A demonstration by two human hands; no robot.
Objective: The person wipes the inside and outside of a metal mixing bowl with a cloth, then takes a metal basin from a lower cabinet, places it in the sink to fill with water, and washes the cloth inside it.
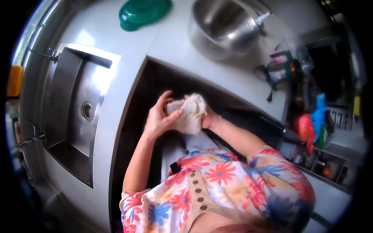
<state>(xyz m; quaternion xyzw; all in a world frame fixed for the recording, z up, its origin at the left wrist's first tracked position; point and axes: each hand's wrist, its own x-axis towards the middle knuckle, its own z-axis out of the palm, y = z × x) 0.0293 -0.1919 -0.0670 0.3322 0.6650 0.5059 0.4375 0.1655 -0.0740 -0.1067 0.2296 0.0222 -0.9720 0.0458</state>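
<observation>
A bunched, whitish cloth [188, 112] is held between my two hands in front of my body, above the dark gap by the counter. On its left side, my left hand [160, 115] is closed around the cloth, with the thumb lying over its front. My right hand [210, 116] grips it from the right, and most of those fingers are hidden behind the fabric. Whether anything is wrapped inside the cloth I cannot tell.
To the left is a steel sink [88, 91] with two taps. A green plastic lid or bowl [145, 11] and a large steel pot [225, 31] stand on the pale counter [155, 42]. Colourful bags [305, 126] hang at the right, above an open drawer [330, 171].
</observation>
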